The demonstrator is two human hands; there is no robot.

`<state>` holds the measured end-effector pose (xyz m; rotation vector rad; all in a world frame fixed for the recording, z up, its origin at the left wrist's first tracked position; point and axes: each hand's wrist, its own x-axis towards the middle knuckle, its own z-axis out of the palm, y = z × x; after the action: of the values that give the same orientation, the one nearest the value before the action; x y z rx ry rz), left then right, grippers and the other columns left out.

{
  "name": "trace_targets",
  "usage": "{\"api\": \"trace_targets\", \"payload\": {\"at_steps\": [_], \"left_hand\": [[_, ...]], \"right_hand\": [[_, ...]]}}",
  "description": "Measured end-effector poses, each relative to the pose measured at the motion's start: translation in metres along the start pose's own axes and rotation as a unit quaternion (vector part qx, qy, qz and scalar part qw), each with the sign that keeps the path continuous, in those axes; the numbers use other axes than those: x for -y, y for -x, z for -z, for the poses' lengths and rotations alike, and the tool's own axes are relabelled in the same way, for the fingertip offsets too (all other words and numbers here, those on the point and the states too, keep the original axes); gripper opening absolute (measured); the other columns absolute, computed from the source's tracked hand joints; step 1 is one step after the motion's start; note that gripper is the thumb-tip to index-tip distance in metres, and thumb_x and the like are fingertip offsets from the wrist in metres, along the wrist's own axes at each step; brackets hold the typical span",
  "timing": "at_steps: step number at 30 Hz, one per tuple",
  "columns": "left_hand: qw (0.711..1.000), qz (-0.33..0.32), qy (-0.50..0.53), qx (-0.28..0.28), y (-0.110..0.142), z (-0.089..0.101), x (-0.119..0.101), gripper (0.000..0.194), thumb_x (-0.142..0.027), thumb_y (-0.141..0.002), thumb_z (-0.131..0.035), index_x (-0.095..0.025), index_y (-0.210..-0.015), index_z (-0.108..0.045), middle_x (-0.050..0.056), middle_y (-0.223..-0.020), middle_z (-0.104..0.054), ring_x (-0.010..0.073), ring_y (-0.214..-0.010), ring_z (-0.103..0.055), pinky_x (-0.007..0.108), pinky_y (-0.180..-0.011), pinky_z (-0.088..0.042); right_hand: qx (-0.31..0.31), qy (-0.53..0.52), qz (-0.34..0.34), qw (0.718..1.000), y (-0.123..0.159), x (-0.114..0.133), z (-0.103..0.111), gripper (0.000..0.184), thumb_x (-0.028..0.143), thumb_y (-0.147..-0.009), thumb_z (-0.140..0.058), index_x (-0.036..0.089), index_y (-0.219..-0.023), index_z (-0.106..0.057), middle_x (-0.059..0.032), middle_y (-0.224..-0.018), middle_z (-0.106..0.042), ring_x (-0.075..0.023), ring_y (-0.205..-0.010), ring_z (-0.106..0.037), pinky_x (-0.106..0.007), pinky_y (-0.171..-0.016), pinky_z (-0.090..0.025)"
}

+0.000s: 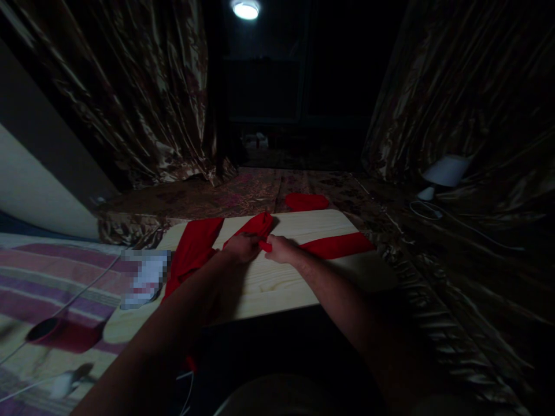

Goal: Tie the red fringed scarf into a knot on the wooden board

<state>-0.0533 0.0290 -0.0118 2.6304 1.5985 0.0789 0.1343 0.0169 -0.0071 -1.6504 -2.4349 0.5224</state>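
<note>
Both hands meet over the middle of a pale wooden low table (273, 289). A red cloth (259, 222) lies under and between them, its folded end pointing away from me. My left hand (243, 247) is closed on the cloth's near part. Close beside it, my right hand (281, 249) pinches a small end of the same cloth; the exact fold is hidden by the fingers. Another red cloth (197, 240) is spread along the table's left side. To the right of my right hand lies a flat red strip of cloth (340, 246).
A red bundle (307, 201) sits past the table's far edge. On the left are a blurred-out packet (150, 280), a dark red cylindrical object (65, 335) and white cords on striped bedding (39, 271). A small white lamp (448, 170) stands at the right, near curtains.
</note>
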Motion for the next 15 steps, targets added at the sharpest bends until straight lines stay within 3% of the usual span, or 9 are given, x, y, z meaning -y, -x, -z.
{"api": "trace_targets", "payload": {"at_steps": [3, 5, 8, 12, 15], "left_hand": [[0.999, 0.024, -0.011, -0.022, 0.004, -0.002, -0.004, 0.048, -0.043, -0.095, -0.043, -0.033, -0.140, -0.056, 0.005, -0.131, -0.065, 0.0266, -0.122, -0.058, 0.036, -0.101, -0.046], [0.998, 0.055, -0.013, -0.023, 0.006, -0.003, -0.007, 0.048, -0.043, -0.095, -0.041, -0.032, -0.138, -0.058, 0.007, -0.128, -0.067, 0.0273, -0.119, -0.060, 0.036, -0.097, -0.048], [0.996, 0.086, -0.008, -0.017, 0.006, -0.003, -0.011, 0.049, -0.043, -0.094, -0.042, -0.030, -0.138, -0.058, 0.010, -0.128, -0.066, 0.0282, -0.119, -0.060, 0.037, -0.095, -0.048], [0.995, 0.098, 0.008, -0.004, 0.004, -0.002, -0.014, 0.051, -0.044, -0.093, -0.042, -0.030, -0.139, -0.058, 0.011, -0.128, -0.066, 0.0291, -0.120, -0.059, 0.037, -0.096, -0.047], [0.995, 0.102, 0.020, 0.004, 0.003, -0.001, -0.013, 0.053, -0.046, -0.092, -0.041, -0.029, -0.140, -0.057, 0.012, -0.128, -0.066, 0.0301, -0.118, -0.060, 0.038, -0.094, -0.048]], "right_hand": [[-0.012, 0.035, 0.012, 0.999, 0.013, -0.023, 0.007, 0.047, 0.039, -0.075, -0.075, 0.020, -0.115, -0.059, -0.0096, -0.112, -0.070, -0.0240, -0.097, -0.066, -0.027, -0.075, -0.045], [-0.027, 0.064, 0.034, 0.997, 0.023, -0.045, 0.015, 0.041, 0.040, -0.077, -0.072, 0.018, -0.109, -0.062, -0.0112, -0.110, -0.069, -0.0242, -0.098, -0.065, -0.029, -0.079, -0.045], [-0.029, 0.098, 0.051, 0.994, 0.037, -0.083, 0.033, 0.023, 0.026, -0.078, -0.066, 0.016, -0.098, -0.066, -0.0126, -0.109, -0.069, -0.0228, -0.102, -0.064, -0.027, -0.085, -0.045], [0.048, 0.094, -0.083, 0.991, 0.059, -0.138, 0.069, 0.031, 0.012, -0.070, -0.064, 0.017, -0.100, -0.069, -0.0106, -0.106, -0.071, -0.0214, -0.097, -0.067, -0.025, -0.081, -0.047], [0.090, 0.113, -0.175, 0.974, 0.082, -0.174, 0.098, 0.017, 0.009, -0.062, -0.066, 0.013, -0.078, -0.072, -0.0120, -0.079, -0.072, -0.0259, -0.079, -0.070, -0.031, -0.071, -0.050]]}}
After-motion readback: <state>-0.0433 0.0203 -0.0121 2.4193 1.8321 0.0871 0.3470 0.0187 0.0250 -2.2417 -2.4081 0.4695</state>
